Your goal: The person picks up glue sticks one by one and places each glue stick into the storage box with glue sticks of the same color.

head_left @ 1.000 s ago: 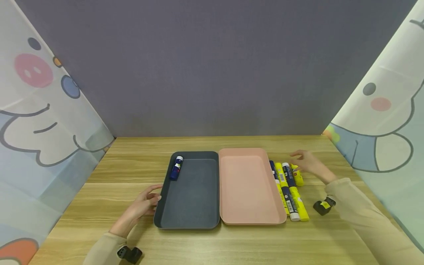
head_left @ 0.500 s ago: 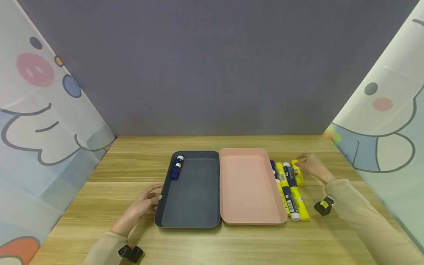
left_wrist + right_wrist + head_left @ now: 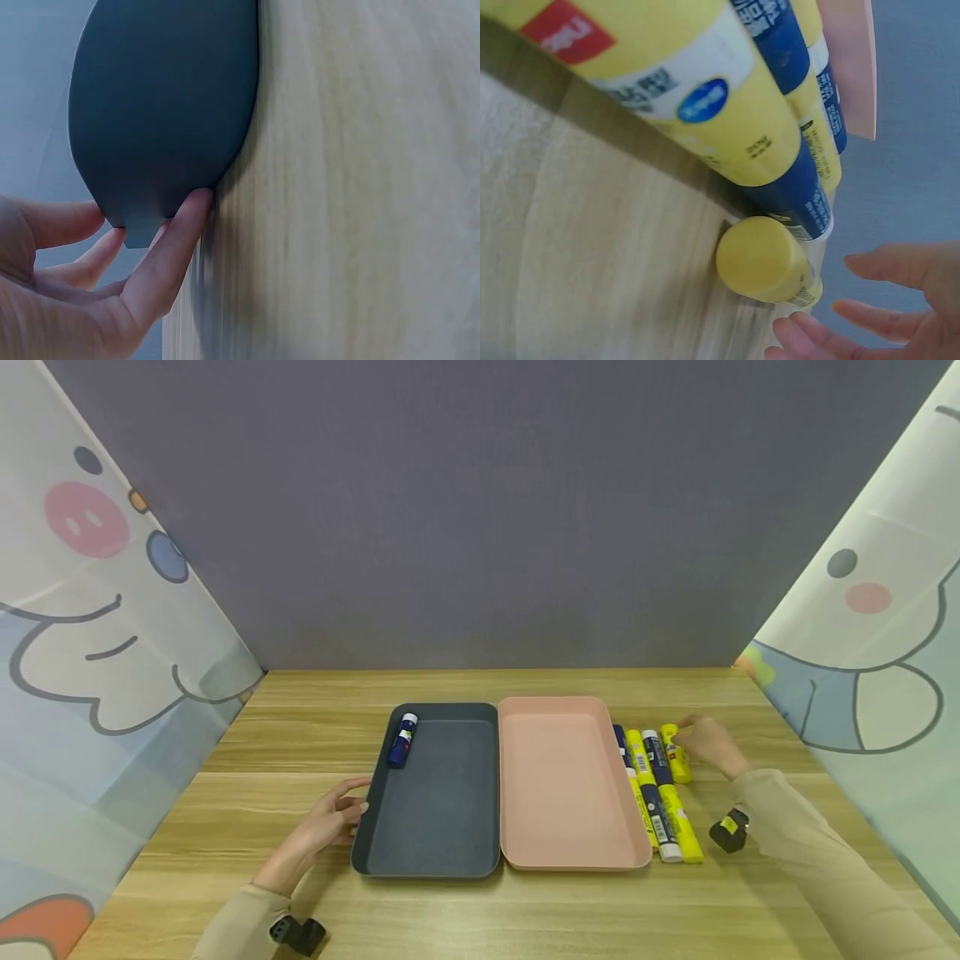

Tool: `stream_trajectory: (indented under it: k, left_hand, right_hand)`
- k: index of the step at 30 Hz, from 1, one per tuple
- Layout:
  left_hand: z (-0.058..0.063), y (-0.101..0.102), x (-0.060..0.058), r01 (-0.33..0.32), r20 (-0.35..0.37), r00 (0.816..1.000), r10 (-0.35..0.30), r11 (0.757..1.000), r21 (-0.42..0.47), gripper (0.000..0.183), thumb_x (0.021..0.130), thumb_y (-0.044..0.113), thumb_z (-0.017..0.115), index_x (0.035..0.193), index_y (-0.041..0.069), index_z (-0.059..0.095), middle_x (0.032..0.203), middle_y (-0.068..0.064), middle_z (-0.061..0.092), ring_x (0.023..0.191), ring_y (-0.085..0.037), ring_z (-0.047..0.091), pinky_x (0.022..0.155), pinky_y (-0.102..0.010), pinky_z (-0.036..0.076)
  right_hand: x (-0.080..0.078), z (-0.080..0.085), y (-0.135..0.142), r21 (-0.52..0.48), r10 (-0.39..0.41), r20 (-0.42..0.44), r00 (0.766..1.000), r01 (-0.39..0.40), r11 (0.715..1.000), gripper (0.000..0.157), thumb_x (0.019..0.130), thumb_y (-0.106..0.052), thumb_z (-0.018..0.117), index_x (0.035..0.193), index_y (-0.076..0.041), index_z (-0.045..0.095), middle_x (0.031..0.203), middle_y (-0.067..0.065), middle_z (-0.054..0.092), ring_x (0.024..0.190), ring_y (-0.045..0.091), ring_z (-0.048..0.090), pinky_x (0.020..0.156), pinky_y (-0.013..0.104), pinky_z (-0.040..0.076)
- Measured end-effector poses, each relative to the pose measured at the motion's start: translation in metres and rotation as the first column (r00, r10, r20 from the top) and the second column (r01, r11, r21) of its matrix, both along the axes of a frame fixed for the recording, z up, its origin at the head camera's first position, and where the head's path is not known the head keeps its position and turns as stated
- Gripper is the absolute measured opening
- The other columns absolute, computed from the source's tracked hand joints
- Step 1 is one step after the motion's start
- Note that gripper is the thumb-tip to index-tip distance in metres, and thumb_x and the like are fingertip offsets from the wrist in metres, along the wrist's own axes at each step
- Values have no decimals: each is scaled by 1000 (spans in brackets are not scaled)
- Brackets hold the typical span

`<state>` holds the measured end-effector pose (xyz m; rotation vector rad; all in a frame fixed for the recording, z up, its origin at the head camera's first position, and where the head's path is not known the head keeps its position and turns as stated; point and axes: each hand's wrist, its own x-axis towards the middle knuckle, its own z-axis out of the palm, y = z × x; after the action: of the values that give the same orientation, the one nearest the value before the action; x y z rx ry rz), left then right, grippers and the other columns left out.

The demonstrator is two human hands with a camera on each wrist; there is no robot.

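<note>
Lying on its side near the right end of the table (image 3: 525, 910), the yellow stick (image 3: 680, 767) is having the right hand (image 3: 711, 747) just at its far part, with thumb and fingers standing apart, a gap between them; whether they are touching it, I cannot tell. On its left side, six other sticks (image 3: 658, 820), dark blue and yellow, are lying in three columns of two, close together. This group and the pink tray (image 3: 573, 785) are standing between the yellow stick and the dark grey tray (image 3: 442, 810), and the two trays are sitting side by side. One more blue stick (image 3: 402, 742), with a white cap, is lying inside the grey tray, in its far left corner. The left hand (image 3: 330, 822) is touching this tray's left wall from outside, the fingers relaxed and slightly spread. On both wrists small black boxes (image 3: 297, 935) are hanging. The table is showing pale wood grain in long bands. Behind it a plain dark grey wall (image 3: 495, 518) is rising, and at both sides cloths (image 3: 885, 635) with cartoon animals are hanging.
</note>
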<state>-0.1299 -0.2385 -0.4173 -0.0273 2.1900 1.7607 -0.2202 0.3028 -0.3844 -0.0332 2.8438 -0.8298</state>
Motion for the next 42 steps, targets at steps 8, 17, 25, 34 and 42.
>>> stream_trajectory:
  k: [8, 17, 25, 34, 42]
  left_hand:
    - [1, 1, 0, 2, 1, 1000, -2, 1000, 3, 49, 92, 7, 45, 135, -3, 23, 109, -23, 50, 80, -20, 58, 65, -39, 50]
    - [-6, -5, 0, 44, -54, 998, -41, 997, 56, 49, 89, 14, 52, 131, 2, 33, 102, -17, 54, 78, -18, 59, 63, -37, 51]
    - [-2, 0, 0, -15, 5, 1000, 15, 1000, 2, 48, 91, 7, 46, 134, -2, 27, 107, -21, 50, 80, -20, 58, 65, -39, 50]
    - [0, 1, 1, -8, 1, 1000, 8, 1000, 4, 48, 91, 6, 46, 134, -1, 27, 107, -21, 51, 80, -20, 58, 65, -38, 50]
    - [0, 0, 1, -19, -1, 1000, 19, 1000, -6, 47, 91, 6, 46, 133, -1, 29, 105, -19, 52, 79, -19, 58, 65, -38, 50]
  right_hand:
    - [0, -4, -1, -22, -36, 34, 999, 37, 999, 51, 87, -16, 48, 119, 22, 34, 77, 19, 55, 61, 18, 50, 54, 31, 42]
    - [-1, -8, -3, -8, -56, 44, 997, 57, 998, 54, 85, -14, 50, 120, 22, 31, 91, 30, 54, 61, 18, 53, 54, 30, 45]
    - [-4, -14, -3, 22, -52, 10, 999, 52, 998, 55, 81, -15, 53, 116, 24, 34, 109, 41, 43, 82, 36, 54, 67, 40, 47]
    - [-5, -17, -5, 7, -65, 33, 997, 65, 998, 55, 82, -12, 52, 117, 25, 31, 111, 42, 41, 82, 35, 54, 63, 36, 48]
    - [-4, -15, -8, 11, -74, 54, 996, 73, 997, 56, 83, -11, 51, 118, 26, 28, 108, 40, 43, 81, 34, 53, 64, 36, 48]
